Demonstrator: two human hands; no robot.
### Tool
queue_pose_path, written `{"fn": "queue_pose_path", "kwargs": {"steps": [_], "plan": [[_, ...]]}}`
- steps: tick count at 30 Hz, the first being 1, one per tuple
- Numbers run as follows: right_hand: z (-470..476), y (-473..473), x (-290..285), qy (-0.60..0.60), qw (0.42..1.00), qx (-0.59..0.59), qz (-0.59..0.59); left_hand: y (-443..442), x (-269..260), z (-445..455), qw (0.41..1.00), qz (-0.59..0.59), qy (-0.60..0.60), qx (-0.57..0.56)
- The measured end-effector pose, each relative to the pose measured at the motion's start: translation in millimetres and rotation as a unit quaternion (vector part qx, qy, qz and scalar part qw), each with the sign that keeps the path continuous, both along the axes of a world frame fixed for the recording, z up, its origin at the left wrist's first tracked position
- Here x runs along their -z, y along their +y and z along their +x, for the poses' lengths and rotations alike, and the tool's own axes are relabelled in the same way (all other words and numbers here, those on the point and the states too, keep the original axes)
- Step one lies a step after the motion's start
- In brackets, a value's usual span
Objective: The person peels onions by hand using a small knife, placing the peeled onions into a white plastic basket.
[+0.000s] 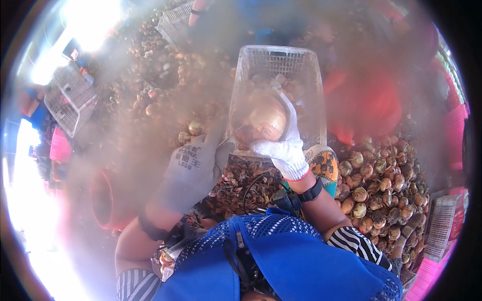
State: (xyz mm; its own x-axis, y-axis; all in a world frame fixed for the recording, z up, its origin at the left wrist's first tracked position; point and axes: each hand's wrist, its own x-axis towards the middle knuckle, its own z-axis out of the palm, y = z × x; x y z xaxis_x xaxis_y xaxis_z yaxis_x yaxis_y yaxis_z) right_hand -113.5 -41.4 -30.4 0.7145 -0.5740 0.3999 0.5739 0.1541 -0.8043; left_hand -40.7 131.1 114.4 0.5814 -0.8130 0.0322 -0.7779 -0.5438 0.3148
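In the head view my right hand (288, 148), in a white knit glove, is closed around a large yellow-brown onion (268, 117). It is held over the near part of a white plastic crate (320, 94), with several onions visible deeper inside. My left hand (194, 169) wears a grey-coated glove with printing on its back. Its fingers are beside the crate's near left corner, left of the onion. Haze on the picture blurs those fingertips, so whether they hold anything is unclear.
Onions (376, 188) are heaped at the right, with another person's gloved hand (412, 222) among them. Dry onion skins (241, 180) cover the ground before me. A red bucket (107, 199) lies left; red material (361, 101) is right of the crate. Other crates (71, 98) stand farther off.
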Motion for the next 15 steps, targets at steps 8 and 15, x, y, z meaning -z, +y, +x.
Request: {"fn": "queue_pose_path", "kwargs": {"steps": [8, 15], "plan": [[11, 9, 44, 0.026, 0.999, 0.035, -0.014, 8, 21, 11, 0.999, 0.046, 0.009, -0.012], [5, 16, 18, 0.074, 0.989, -0.068, 0.112, 26, 29, 26, 0.999, 0.002, 0.009, 0.045]]}}
